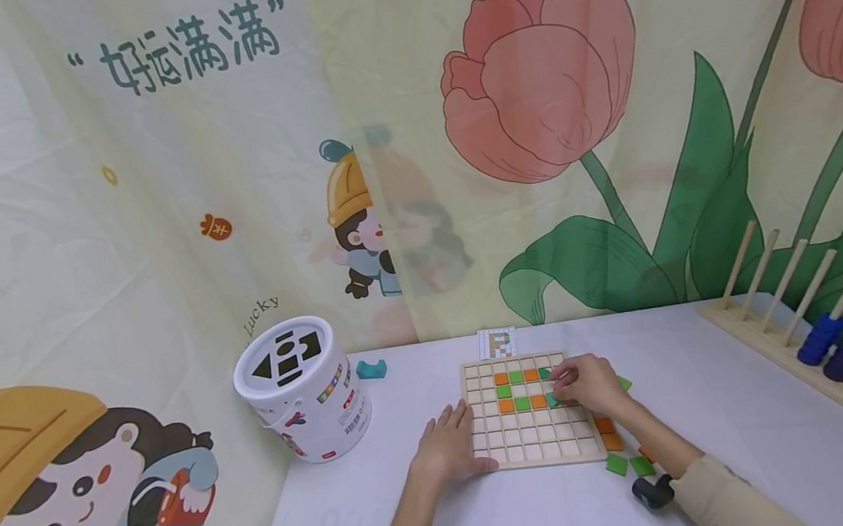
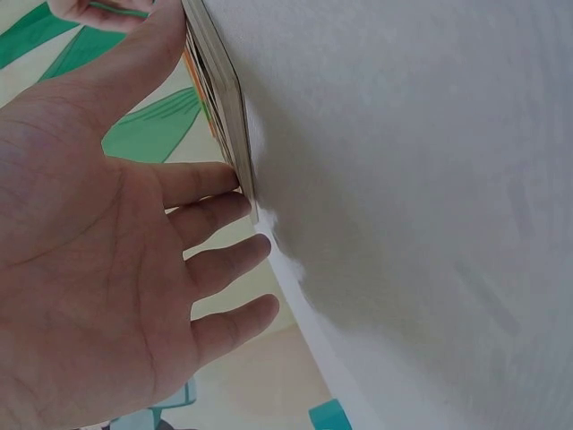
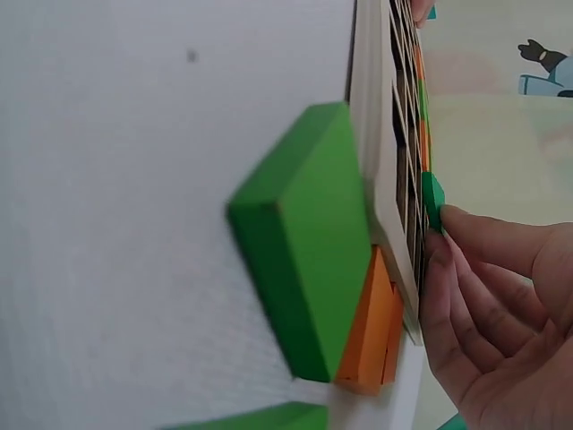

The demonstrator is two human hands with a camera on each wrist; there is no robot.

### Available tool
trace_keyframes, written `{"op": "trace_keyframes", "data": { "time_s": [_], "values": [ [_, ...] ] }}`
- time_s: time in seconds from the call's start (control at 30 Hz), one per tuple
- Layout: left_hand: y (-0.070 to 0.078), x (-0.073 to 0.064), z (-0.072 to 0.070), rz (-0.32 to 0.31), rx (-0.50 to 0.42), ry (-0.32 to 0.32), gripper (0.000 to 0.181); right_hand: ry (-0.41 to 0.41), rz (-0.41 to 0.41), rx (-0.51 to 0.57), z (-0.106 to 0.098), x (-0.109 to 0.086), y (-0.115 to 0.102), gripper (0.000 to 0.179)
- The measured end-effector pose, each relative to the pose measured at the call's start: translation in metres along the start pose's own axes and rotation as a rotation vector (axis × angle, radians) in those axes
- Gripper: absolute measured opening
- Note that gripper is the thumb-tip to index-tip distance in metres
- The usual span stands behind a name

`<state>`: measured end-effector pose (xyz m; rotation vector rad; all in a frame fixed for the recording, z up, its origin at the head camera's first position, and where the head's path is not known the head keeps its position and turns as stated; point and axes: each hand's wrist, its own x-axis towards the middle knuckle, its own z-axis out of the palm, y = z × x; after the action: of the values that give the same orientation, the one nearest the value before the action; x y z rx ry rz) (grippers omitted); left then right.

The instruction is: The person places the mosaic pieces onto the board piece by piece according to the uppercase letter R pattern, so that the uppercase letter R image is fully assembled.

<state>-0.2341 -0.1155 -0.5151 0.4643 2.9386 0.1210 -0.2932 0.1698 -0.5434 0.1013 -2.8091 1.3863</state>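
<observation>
A square wooden grid board [image 1: 536, 452] lies on the white table, with orange, light green and dark green tiles set in some of its upper cells. My left hand [image 1: 443, 446] rests along the board's left edge, fingers extended and thumb at the near left corner. In the left wrist view the fingertips of the left hand [image 2: 116, 260] touch the board's side [image 2: 235, 116]. Over the board's right part, my right hand [image 1: 590, 383] pinches a dark green tile [image 3: 433, 199] between thumb and fingers, close to the board surface. The fingers partly hide this tile.
Loose green tiles [image 1: 616, 465] and orange tiles [image 1: 612, 440] lie right of the board. A pattern card [image 1: 498, 343] sits behind it. A white bucket [image 1: 305, 398] and a teal block [image 1: 371, 370] stand left; a wooden peg rack [image 1: 806, 355] with blue pieces stands right.
</observation>
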Motion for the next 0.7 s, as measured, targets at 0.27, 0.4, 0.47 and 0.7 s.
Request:
{"op": "trace_keyframes", "data": {
  "time_s": [0.27, 0.4, 0.47, 0.7],
  "values": [
    [0.000, 0.000, 0.001, -0.007, -0.016, 0.002, 0.103, -0.004, -0.008, -0.001, 0.002, 0.003, 0.003, 0.017],
    [0.000, 0.000, 0.001, -0.011, -0.029, 0.001, 0.103, -0.008, -0.004, -0.009, 0.003, 0.004, 0.003, 0.018],
    [0.000, 0.000, 0.000, -0.012, -0.030, -0.002, 0.103, -0.013, 0.009, -0.005, 0.002, 0.003, 0.002, 0.019],
    [0.001, 0.000, 0.001, -0.015, -0.027, -0.005, 0.102, 0.011, 0.030, 0.015, -0.009, -0.003, 0.003, 0.020]
  ]
}}
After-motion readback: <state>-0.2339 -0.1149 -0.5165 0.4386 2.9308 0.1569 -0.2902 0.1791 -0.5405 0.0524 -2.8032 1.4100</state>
